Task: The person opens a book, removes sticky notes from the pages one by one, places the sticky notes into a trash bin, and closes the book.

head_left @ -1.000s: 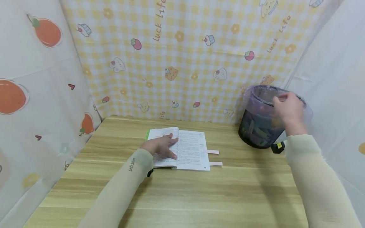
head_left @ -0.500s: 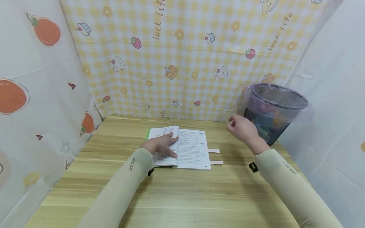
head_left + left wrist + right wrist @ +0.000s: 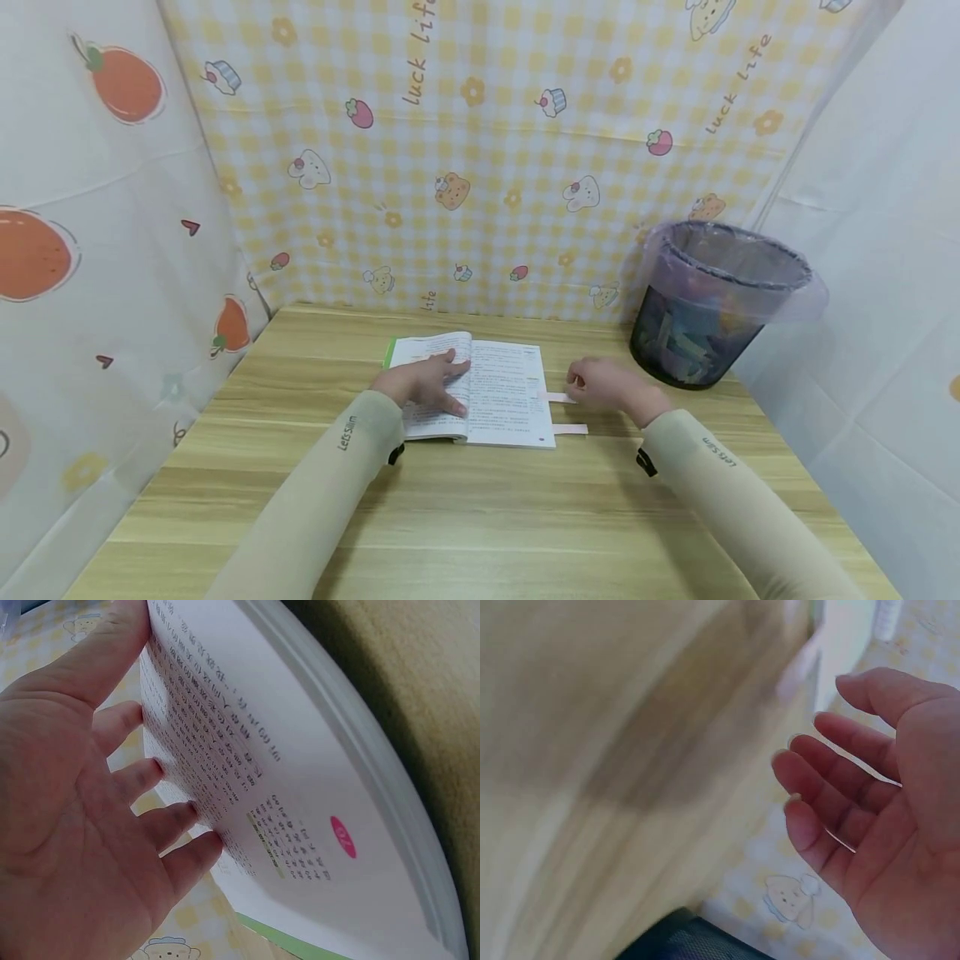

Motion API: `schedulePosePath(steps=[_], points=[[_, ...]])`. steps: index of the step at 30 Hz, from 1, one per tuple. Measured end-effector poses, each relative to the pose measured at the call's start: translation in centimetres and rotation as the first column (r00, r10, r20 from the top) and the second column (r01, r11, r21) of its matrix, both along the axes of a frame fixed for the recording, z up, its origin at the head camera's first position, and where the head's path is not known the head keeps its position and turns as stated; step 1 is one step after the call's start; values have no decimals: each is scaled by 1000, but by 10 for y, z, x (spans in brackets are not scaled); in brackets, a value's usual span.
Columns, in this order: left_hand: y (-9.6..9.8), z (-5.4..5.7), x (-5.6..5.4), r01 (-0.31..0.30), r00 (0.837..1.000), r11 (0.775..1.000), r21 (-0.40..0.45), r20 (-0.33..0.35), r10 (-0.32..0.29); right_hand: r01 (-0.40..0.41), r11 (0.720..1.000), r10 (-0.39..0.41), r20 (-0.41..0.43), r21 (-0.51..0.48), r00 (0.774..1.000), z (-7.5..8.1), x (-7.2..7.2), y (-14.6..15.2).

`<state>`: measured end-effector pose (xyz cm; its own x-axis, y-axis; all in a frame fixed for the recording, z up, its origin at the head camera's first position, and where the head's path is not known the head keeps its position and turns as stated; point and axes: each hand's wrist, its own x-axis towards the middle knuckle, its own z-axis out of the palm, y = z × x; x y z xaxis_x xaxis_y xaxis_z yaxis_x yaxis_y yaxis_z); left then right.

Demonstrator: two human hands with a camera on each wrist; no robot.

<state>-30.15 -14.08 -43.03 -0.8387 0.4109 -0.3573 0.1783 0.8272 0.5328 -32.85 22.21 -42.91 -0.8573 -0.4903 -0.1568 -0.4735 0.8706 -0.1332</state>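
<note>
An open book [image 3: 506,400] with printed pages and a green cover edge lies on the wooden table. My left hand [image 3: 422,383] rests spread on its left page, and in the left wrist view the fingertips meet the curved page [image 3: 300,750] with its pink page mark. Two pale pink paper strips stick out from the book's right edge, an upper strip [image 3: 559,398] and a lower strip [image 3: 570,429]. My right hand [image 3: 611,387] hovers beside the upper strip. The right wrist view shows its fingers loosely bent with nothing in them, a blurred pink strip [image 3: 799,667] just beyond.
A dark mesh waste bin [image 3: 675,337] stands at the back right of the table, lined with a translucent purple bag [image 3: 757,287]. A yellow checked cloth [image 3: 510,167] hangs behind the table [image 3: 480,517]. White cloths hang at both sides.
My right hand has come away from above the waste bin, leftward and down to the strips at the book's right edge. The left hand has stayed on the page.
</note>
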Motion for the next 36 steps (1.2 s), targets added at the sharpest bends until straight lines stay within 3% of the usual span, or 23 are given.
schedulePosePath(steps=[7,25,31,36], points=[[0,0,0,-3,1000,1000,8,-2,3,-13,1000,12,55,3,998,-9,6,-5],[-2,-1,2,-4,1000,1000,11,-7,4,-23,999,23,0,-49,1000,-5,5,2],[-1,-3,0,-6,1000,1000,0,-9,6,0,994,-4,-33,-108,999,9,6,13],[0,-1,0,-5,1000,1000,-1,3,5,12,994,-26,-127,-110,992,35,4,25]])
